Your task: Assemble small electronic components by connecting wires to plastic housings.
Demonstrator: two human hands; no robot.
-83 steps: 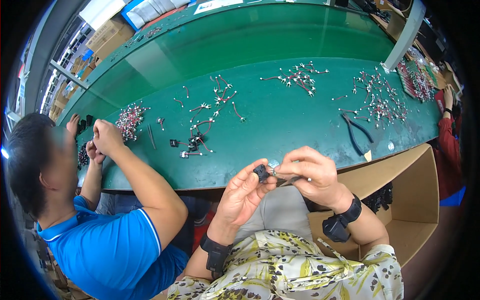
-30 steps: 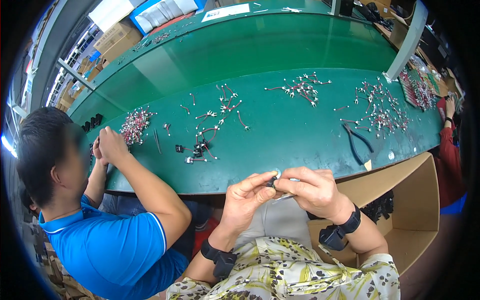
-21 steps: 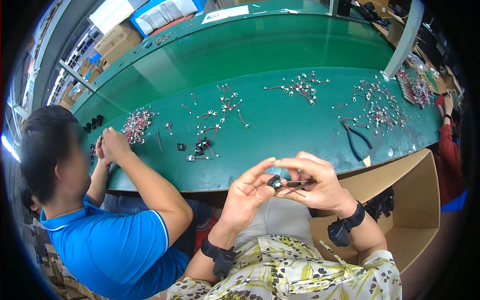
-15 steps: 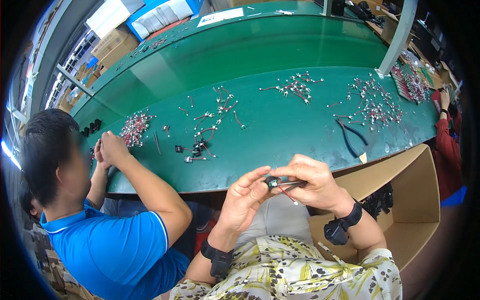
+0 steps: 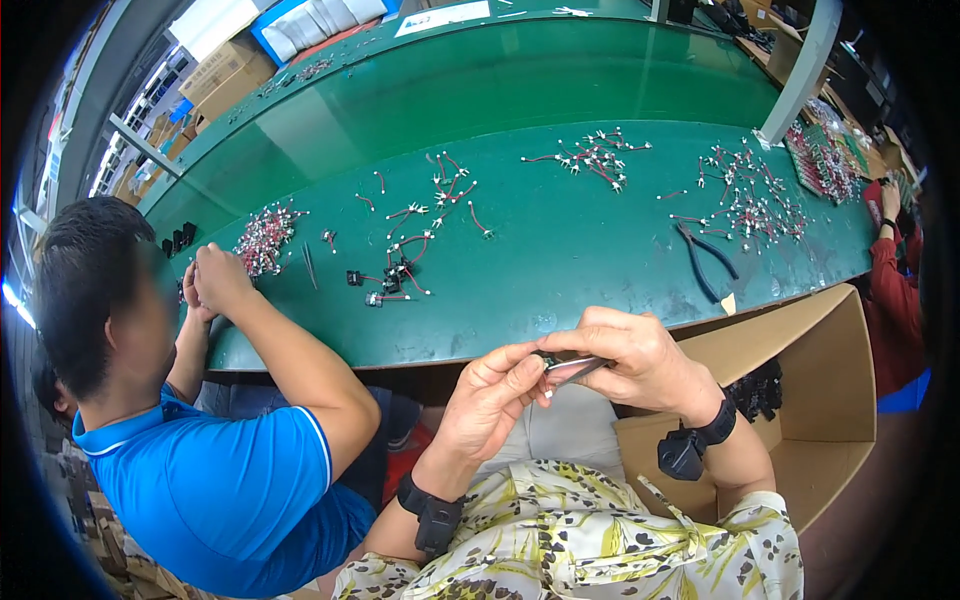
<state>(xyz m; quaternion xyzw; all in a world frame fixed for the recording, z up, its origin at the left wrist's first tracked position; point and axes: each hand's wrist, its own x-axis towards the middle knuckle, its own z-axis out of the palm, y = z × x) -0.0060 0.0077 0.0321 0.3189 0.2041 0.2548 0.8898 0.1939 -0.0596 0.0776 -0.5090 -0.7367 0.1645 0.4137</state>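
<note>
In front of my body, just off the table's near edge, my left hand (image 5: 487,402) pinches a small dark electronic part (image 5: 547,357) between thumb and fingertips. A short wire with a white connector (image 5: 548,394) hangs below it. My right hand (image 5: 640,362) is closed round metal tweezers (image 5: 580,369), whose tips reach to the part. Its index fingertip also meets the part. Fingers cover most of the part, so its exact kind is hidden.
On the green table (image 5: 480,320) lie red-wired connectors (image 5: 600,158), black wired parts (image 5: 395,275) and pliers (image 5: 705,264). An open cardboard box (image 5: 830,400) with black pieces (image 5: 757,390) stands at my right. A co-worker in blue (image 5: 210,480) sits at left; a red sleeve (image 5: 893,290) shows far right.
My left fingers have closed further over the part, hiding most of it and its red wire. The tweezers still point at it. The whole view has shifted slightly.
</note>
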